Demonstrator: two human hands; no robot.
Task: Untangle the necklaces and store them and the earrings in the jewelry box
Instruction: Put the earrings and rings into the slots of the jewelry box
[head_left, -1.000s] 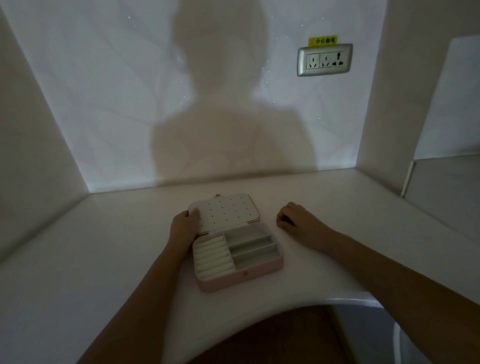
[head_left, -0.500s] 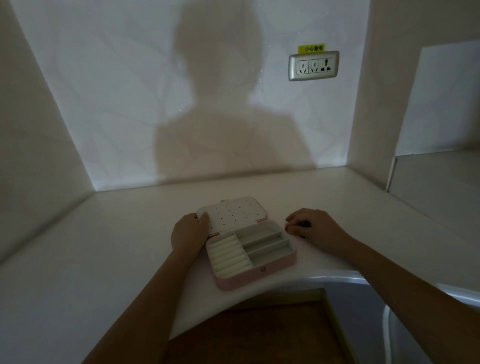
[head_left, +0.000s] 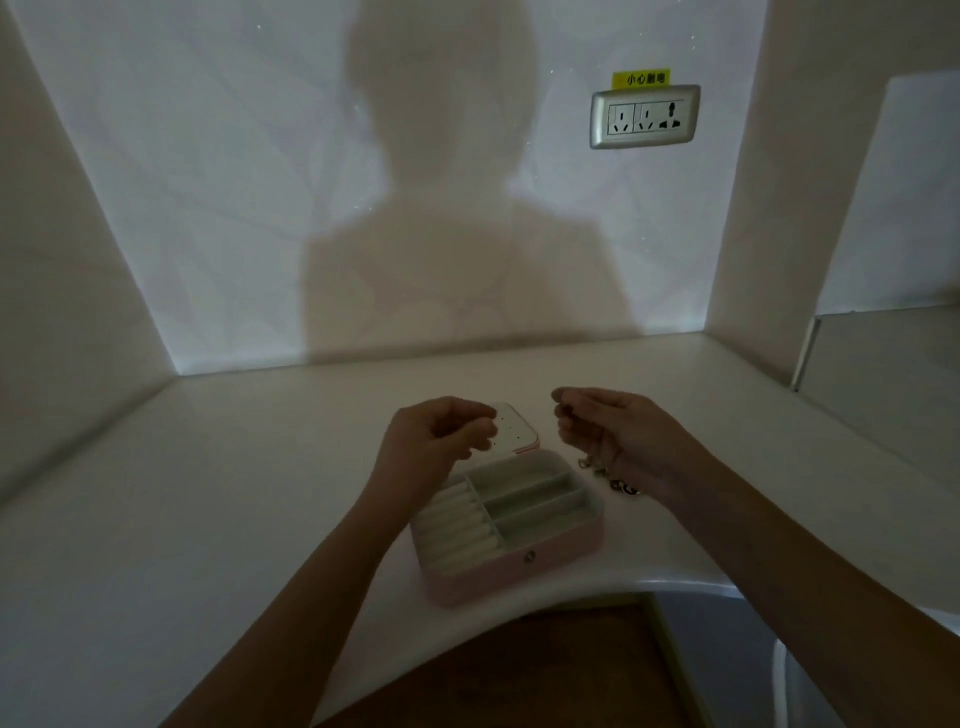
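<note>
A pink jewelry box (head_left: 519, 564) lies open on the white counter, its lid (head_left: 519, 434) flat behind it with rows of small holes. Inside are ring rolls on the left and long empty compartments on the right. My right hand (head_left: 613, 436) is raised just right of the box, fingers curled round tangled necklaces (head_left: 605, 475) whose chains and small pendants dangle below the palm. My left hand (head_left: 436, 436) hovers over the box's back left corner with fingers curled; whether it pinches a chain is too dim to tell. No earrings are visible.
The white counter (head_left: 234, 493) fills an alcove with walls at the back and both sides. A wall socket (head_left: 644, 117) with a yellow label sits high on the back wall. The counter's front edge curves inward over a brown floor (head_left: 519, 670).
My left hand let go of the lid and rose above the box. My right hand lifted off the counter with the tangled necklaces in its grip.
</note>
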